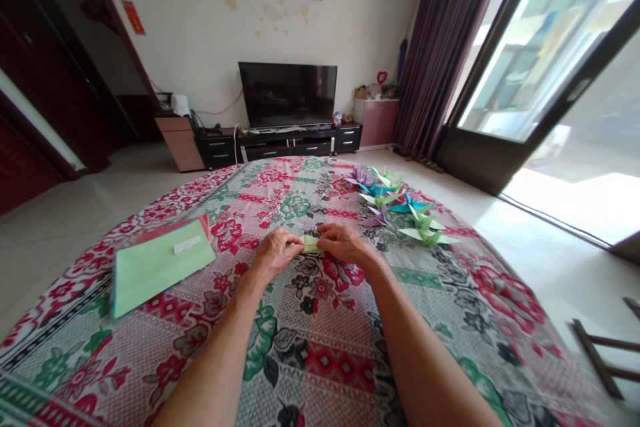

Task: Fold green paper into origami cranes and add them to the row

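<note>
A small folded piece of light green paper [311, 245] lies on the flowered tablecloth [320, 347] at the middle of the round table. My left hand [275, 255] pinches its left end and my right hand [344, 243] pinches its right end, fingertips almost meeting over it. Most of the paper is hidden under my fingers. To the left lies a stack of coloured paper sheets [157, 265] with a light green sheet on top. Several finished paper cranes [395, 208] in green, purple and teal stand in a group beyond my right hand.
A small white scrap [187, 244] sits on the paper stack. Across the room stand a television [287, 94] on a low dark cabinet [280, 142], a purple curtain [430, 53] and a glass sliding door [550, 80]. Part of a wooden chair [607, 353] shows at the lower right.
</note>
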`<state>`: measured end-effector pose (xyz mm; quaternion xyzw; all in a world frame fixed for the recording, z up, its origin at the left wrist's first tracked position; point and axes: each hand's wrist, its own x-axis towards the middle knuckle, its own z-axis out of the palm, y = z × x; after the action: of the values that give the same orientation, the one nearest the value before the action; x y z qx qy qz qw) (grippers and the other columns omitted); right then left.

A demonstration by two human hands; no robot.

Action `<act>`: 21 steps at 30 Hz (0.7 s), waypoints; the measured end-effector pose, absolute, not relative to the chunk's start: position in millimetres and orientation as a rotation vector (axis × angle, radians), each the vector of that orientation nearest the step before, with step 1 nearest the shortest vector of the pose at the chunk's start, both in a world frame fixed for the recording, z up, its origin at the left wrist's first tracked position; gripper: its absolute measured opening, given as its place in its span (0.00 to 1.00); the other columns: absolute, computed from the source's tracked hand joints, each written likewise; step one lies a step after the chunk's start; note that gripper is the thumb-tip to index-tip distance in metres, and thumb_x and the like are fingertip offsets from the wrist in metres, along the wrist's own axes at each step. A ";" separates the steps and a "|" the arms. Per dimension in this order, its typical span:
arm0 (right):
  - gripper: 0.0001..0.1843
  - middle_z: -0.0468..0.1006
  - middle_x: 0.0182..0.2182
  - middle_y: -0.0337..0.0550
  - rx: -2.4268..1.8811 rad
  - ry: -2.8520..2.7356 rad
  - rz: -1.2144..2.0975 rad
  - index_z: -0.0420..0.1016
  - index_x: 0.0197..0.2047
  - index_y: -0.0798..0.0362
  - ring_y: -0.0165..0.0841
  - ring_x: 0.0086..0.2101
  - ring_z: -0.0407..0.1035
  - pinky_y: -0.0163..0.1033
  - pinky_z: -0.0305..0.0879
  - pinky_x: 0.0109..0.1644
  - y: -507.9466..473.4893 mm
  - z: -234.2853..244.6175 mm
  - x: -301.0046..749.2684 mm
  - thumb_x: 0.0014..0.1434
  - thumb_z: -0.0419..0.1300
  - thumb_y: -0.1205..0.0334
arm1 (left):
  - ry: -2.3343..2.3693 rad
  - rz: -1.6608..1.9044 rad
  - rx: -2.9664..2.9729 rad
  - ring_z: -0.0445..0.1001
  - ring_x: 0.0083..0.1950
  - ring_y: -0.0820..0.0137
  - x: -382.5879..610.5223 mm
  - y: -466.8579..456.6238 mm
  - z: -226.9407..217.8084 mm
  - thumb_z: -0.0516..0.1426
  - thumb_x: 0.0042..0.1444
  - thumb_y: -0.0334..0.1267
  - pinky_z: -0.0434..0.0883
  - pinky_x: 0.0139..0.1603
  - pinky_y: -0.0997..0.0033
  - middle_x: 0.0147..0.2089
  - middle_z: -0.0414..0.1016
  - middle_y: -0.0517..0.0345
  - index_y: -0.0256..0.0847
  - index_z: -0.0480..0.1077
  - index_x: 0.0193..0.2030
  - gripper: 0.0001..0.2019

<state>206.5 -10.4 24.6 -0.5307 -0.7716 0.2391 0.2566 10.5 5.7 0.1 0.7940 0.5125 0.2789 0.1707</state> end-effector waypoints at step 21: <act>0.09 0.76 0.42 0.42 -1.546 -2.030 0.464 0.79 0.22 0.54 0.28 0.35 0.70 0.30 0.63 0.39 -11.5 14.3 193.4 0.49 0.60 0.63 | 1.452 0.748 2.289 0.69 0.36 0.70 10.4 2.4 5.8 0.58 0.50 0.37 0.65 0.39 0.71 0.33 0.70 0.57 0.43 0.77 0.33 0.07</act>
<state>193.4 -11.5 14.3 -0.5738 -0.7535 0.1723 0.2705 10.4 2.4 5.8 0.8030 0.5094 0.2624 0.1638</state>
